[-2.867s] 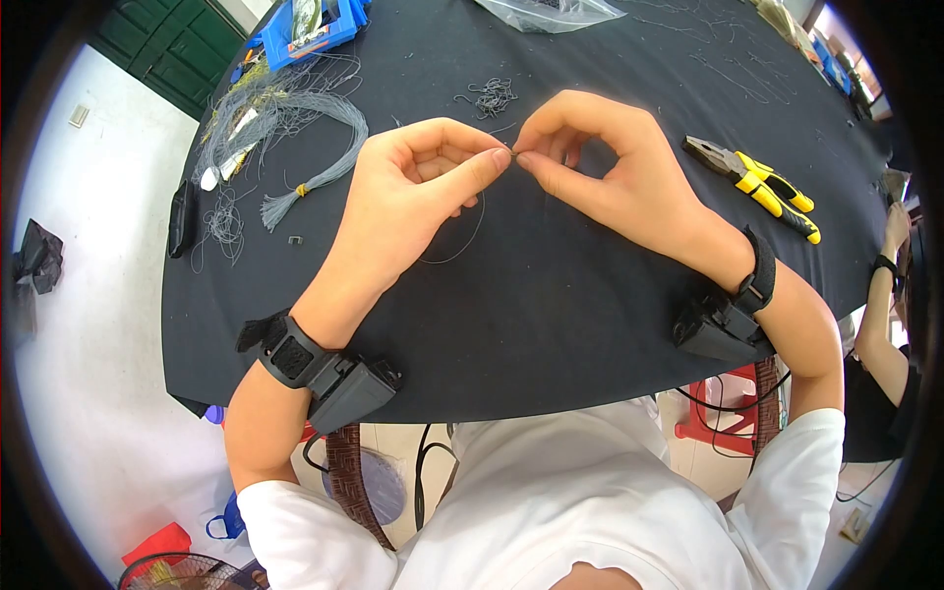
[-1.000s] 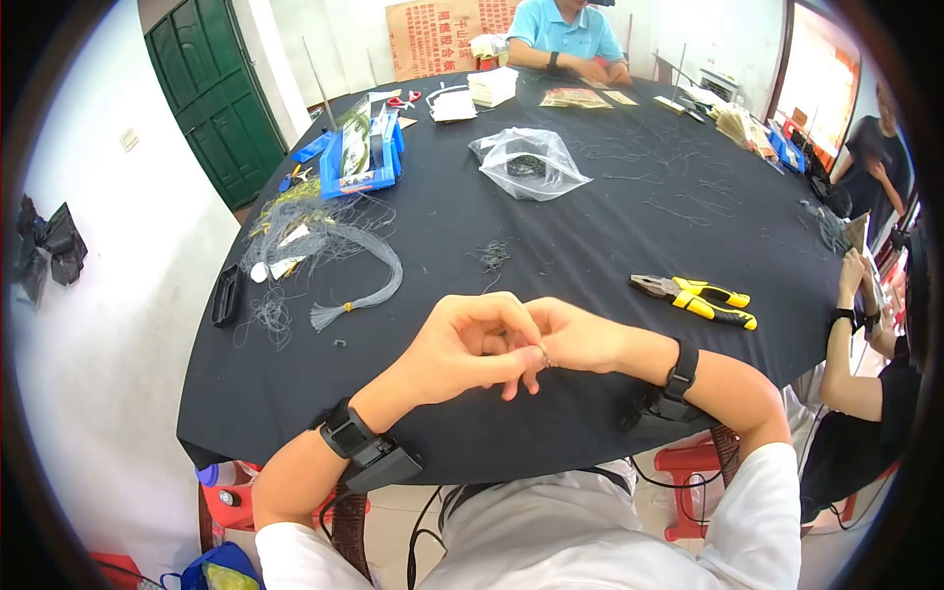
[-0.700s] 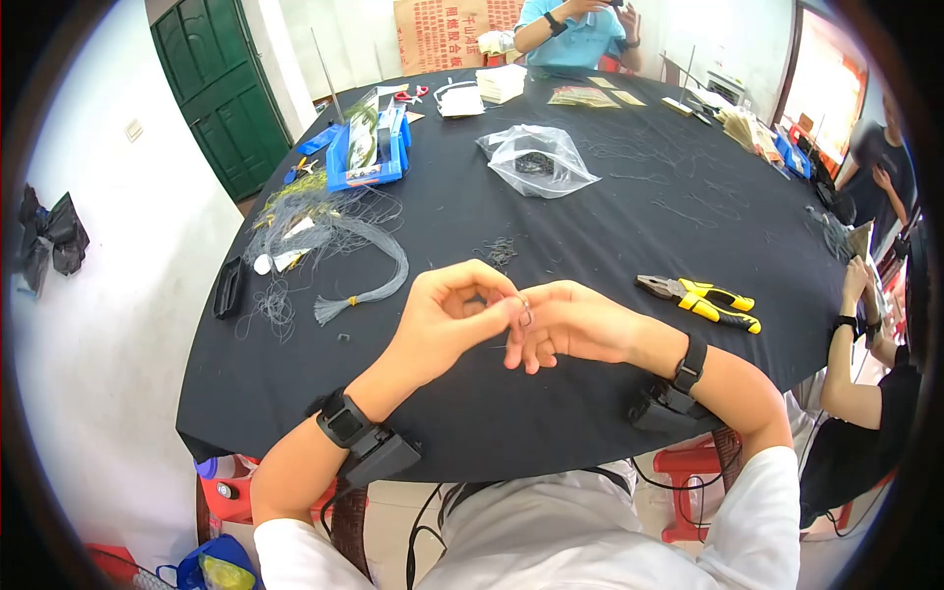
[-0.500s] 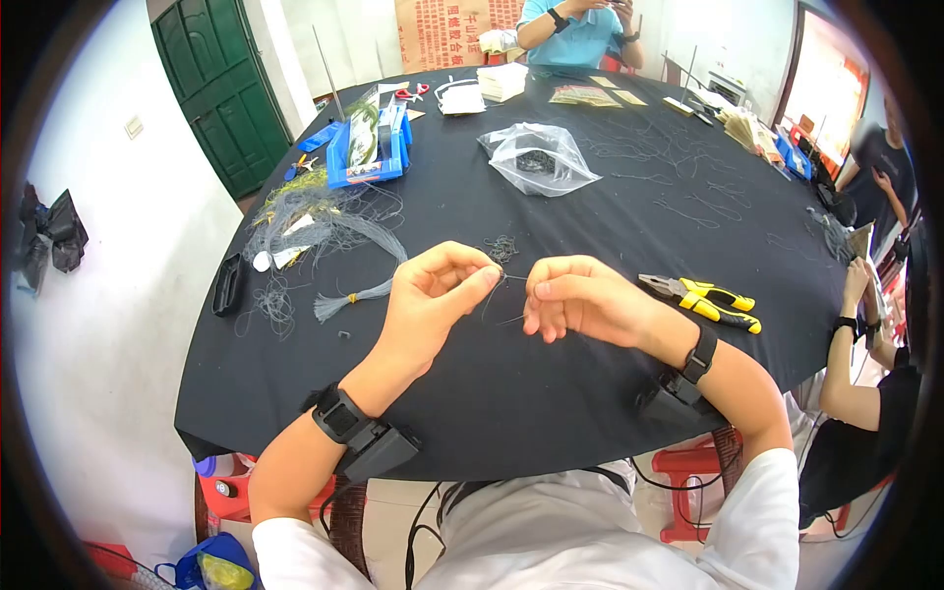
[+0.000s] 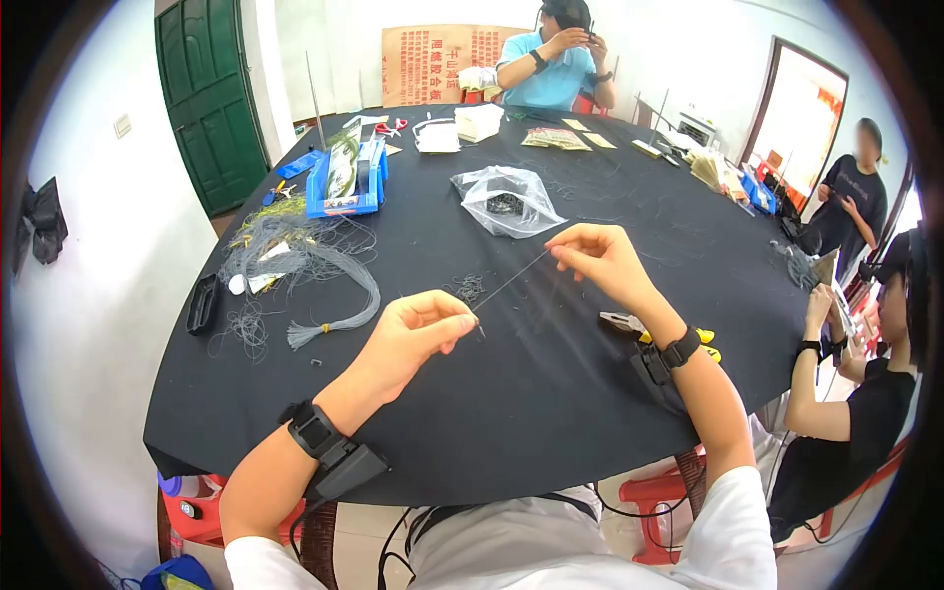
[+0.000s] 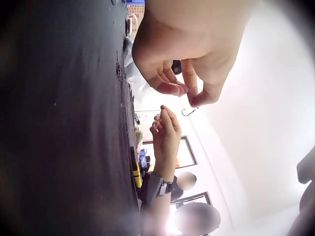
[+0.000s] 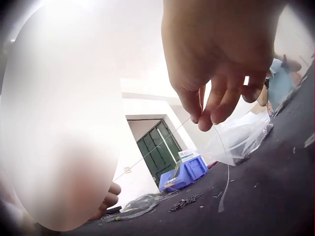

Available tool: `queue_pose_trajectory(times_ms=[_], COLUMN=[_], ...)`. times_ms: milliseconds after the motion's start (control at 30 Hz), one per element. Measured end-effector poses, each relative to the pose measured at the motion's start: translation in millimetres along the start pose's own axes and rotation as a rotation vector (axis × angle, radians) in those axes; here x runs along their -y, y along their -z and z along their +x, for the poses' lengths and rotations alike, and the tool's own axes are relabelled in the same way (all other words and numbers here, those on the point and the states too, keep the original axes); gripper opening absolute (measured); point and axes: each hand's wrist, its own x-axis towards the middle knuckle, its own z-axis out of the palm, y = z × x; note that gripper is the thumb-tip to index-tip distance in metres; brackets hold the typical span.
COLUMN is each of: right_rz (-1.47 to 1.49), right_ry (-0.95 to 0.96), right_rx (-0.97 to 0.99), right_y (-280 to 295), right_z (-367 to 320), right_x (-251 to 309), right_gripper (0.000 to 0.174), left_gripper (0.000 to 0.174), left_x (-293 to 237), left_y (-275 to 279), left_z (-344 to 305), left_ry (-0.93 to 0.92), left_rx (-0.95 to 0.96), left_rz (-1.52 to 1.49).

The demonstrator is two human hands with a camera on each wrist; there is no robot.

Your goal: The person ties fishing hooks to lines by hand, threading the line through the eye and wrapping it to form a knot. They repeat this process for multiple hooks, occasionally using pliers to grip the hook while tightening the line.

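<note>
Workroom, shared worktable [image 5: 423, 423] with pliers [image 5: 623, 322]

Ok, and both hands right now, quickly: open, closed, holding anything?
Left hand: closed, pinching a small hook at thumb and fingertip.
Right hand: closed, pinching the thin line stretched between the hands.

Left hand [image 6: 184, 54]: thumb and finger pinching a small curved piece [image 6: 188, 113], apparently a hook. Right hand [image 6: 166, 140]: apart from the left, fingertips together, black strap [image 6: 161, 186] at wrist. Black cloth [image 6: 64, 118], bearing one small dark tangle [image 6: 119, 70].
</note>
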Motion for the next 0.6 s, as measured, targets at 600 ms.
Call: queue_pose_trajectory(times_ms=[600], right_rz=[0.671], right_ry=[-0.254], right_rx=[-0.436], right_y=[28.3], right_z=[8.3], right_x=[-29.7], right_gripper=[0.036], left_gripper=[0.011], left_x=[7.1], left_y=[-11.0], left_z=[-7.0], left_ry=[0.251], left_rx=[0.229], left_rz=[0.189])
